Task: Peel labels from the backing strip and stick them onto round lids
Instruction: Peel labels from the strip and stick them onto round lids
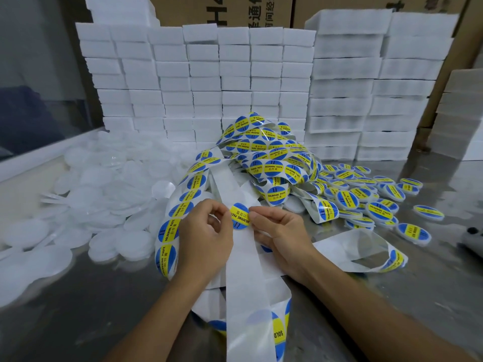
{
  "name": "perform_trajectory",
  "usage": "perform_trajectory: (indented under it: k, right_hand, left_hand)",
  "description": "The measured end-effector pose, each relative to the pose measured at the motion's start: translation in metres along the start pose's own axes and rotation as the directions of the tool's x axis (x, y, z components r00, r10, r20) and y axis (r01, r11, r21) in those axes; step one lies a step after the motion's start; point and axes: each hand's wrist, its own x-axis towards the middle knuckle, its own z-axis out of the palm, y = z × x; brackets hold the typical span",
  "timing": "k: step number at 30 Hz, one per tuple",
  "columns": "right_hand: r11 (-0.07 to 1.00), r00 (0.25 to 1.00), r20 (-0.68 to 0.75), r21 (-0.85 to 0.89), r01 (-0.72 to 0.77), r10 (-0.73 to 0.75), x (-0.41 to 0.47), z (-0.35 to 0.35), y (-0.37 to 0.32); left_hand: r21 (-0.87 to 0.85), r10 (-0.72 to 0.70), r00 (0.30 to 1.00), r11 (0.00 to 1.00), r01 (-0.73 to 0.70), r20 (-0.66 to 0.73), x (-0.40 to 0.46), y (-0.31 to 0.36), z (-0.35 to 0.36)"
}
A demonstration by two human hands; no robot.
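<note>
From the head camera, we look down at a shiny metal table (392,296) and our own two bare forearms reaching forward.

Between our hands is one round label (239,216), blue with a yellow band across it. It sits at the center of the view, over the bare white backing strip (241,259) that runs from under our hands toward us. Our left hand (205,236) is curled, and its thumb and forefinger pinch the label's left edge. Our right hand (281,233) lies lower and flatter, its thumb and forefinger meeting at the label's right edge, with the other fingers folded over the strip. We cannot tell whether the label is fully free of the backing or partly stuck.

We judge the label to be feather-light, thin and floppy, with a sticky underside that will cling to skin or fold onto itself. The safest hold is at the very rim, with fingertips only. The backing strip looks slick and limp, so it wants pinning down while a label lifts.

Behind our hands, a tangled heap of unpeeled label strip (266,158) loops across the table. To our left lies a loose pile of plain translucent round lids (104,194), none in hand; these look light, stiff and slippery. To our right, finished lids with labels on them (366,197) are scattered on the table.

Stacks of white blocks (235,82) form a wall at the back, with cardboard boxes (230,9) above.
</note>
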Motion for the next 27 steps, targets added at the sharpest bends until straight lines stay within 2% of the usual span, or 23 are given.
perform_trajectory:
  k: [3, 6, 11, 15, 17, 18, 19, 20, 21, 22, 23, 25, 27]
  right_hand:
    - [1.000, 1.000, 0.019, 0.005, 0.004, -0.004, 0.001, -0.001, 0.001]
    - [1.000, 1.000, 0.026, 0.028, 0.003, -0.004, 0.002, -0.002, 0.001]
    - [0.998, 0.998, 0.059, 0.042, -0.037, 0.034, 0.003, -0.003, 0.001]
    - [0.991, 0.995, 0.065, 0.105, -0.086, 0.079, 0.002, -0.006, -0.003]
    - [0.984, 0.993, 0.056, 0.142, -0.107, 0.100, 0.002, -0.007, -0.003]
    - [0.981, 0.993, 0.046, 0.159, -0.115, 0.109, 0.003, -0.007, -0.004]
    - [0.978, 0.992, 0.035, 0.170, -0.123, 0.119, 0.003, -0.007, -0.004]
    - [0.976, 0.991, 0.025, 0.177, -0.130, 0.128, 0.003, -0.007, -0.004]
    - [0.973, 0.991, 0.017, 0.184, -0.136, 0.135, 0.003, -0.007, -0.005]
    - [0.971, 0.990, 0.011, 0.192, -0.141, 0.141, 0.003, -0.007, -0.005]
    - [0.969, 0.989, 0.008, 0.200, -0.145, 0.147, 0.003, -0.007, -0.005]
    - [0.966, 0.988, 0.009, 0.210, -0.152, 0.153, 0.003, -0.007, -0.005]
    - [0.964, 0.988, 0.017, 0.215, -0.155, 0.154, 0.003, -0.008, -0.005]
  left_hand:
    - [0.150, 0.258, 0.963, 0.952, -0.267, 0.078, 0.000, 0.003, -0.005]
    - [0.210, 0.364, 0.922, 0.899, -0.384, 0.131, 0.001, 0.002, -0.008]
    - [0.287, 0.377, 0.917, 0.871, -0.398, 0.128, 0.003, 0.002, -0.012]
    - [0.343, 0.344, 0.936, 0.890, -0.299, -0.076, 0.016, 0.002, -0.027]
    - [0.434, 0.251, 0.949, 0.889, -0.148, -0.191, 0.026, -0.007, -0.042]
    - [0.508, 0.147, 0.965, 0.861, -0.018, -0.215, 0.031, -0.015, -0.050]
    - [0.601, -0.003, 0.976, 0.787, 0.136, -0.217, 0.035, -0.024, -0.057]
    - [0.690, -0.178, 0.961, 0.670, 0.275, -0.210, 0.037, -0.031, -0.063]
    - [0.754, -0.347, 0.919, 0.548, 0.361, -0.188, 0.038, -0.036, -0.067]
    - [0.792, -0.478, 0.865, 0.466, 0.394, -0.149, 0.037, -0.040, -0.069]
    - [0.806, -0.555, 0.825, 0.436, 0.400, -0.109, 0.035, -0.042, -0.069]
    - [0.787, -0.585, 0.807, 0.460, 0.412, -0.080, 0.034, -0.046, -0.066]
    - [0.767, -0.552, 0.829, 0.492, 0.412, -0.091, 0.034, -0.050, -0.064]
